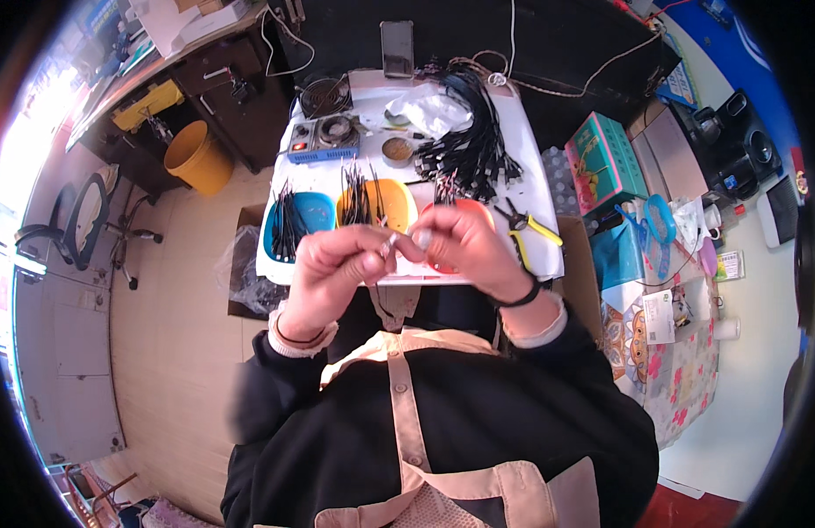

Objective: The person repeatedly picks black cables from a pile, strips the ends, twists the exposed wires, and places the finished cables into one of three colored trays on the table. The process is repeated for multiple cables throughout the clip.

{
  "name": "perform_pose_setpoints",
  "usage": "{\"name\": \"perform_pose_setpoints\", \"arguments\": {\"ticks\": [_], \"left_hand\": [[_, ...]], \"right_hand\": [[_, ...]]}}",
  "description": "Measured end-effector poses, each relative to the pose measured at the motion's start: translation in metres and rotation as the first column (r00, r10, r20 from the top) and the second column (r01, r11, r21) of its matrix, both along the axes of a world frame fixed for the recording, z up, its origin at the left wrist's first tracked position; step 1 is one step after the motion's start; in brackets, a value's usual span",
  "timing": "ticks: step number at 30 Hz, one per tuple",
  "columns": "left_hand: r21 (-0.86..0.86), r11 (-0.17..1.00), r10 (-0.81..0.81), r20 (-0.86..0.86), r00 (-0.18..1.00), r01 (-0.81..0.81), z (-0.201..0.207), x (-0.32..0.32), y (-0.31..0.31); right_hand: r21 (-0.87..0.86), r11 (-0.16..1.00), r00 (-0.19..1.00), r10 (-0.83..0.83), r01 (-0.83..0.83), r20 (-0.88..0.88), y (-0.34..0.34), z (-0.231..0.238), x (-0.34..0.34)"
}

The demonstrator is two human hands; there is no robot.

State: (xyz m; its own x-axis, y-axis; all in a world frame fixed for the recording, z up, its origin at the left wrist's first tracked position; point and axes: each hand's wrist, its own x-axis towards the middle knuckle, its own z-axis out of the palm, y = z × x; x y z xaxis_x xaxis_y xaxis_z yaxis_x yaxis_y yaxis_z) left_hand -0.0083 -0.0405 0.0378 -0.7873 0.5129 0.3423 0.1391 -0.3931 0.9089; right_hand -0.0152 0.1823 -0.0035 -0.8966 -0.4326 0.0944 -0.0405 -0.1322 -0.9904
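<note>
My left hand [332, 268] and my right hand [469, 251] meet over the front of the white table. Thumb and fingers of the left hand pinch a thin cable [391, 241] by its pale end; a dark length hangs below. The right fingertips are closed right beside that end, and what lies between them is hidden. Beyond the hands stand a blue tray [317, 207], a yellow tray [400, 204] and a red tray [479, 211], all with short black cables in them. The red tray is partly covered by my right hand.
Yellow-handled pliers [537, 231] lie at the table's right. Farther back are a bundle of black cables [469, 132], a blue heating device [324, 141], a small round tin [397, 150] and a phone [397, 48]. An orange bin [199, 158] stands left; a green box [608, 163] sits right.
</note>
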Motion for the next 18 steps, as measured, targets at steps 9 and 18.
{"name": "perform_pose_setpoints", "arguments": {"ticks": [9,18], "left_hand": [[-0.118,0.988,-0.117,-0.122,0.986,0.102,-0.002,0.013,-0.005],[0.333,0.935,-0.01,0.36,0.933,-0.118,-0.023,0.011,0.013]], "right_hand": [[-0.183,0.952,0.967,0.253,-0.246,0.019,-0.017,0.057,0.008],[-0.262,0.965,0.995,0.055,-0.031,0.088,-0.016,0.047,0.008]]}}
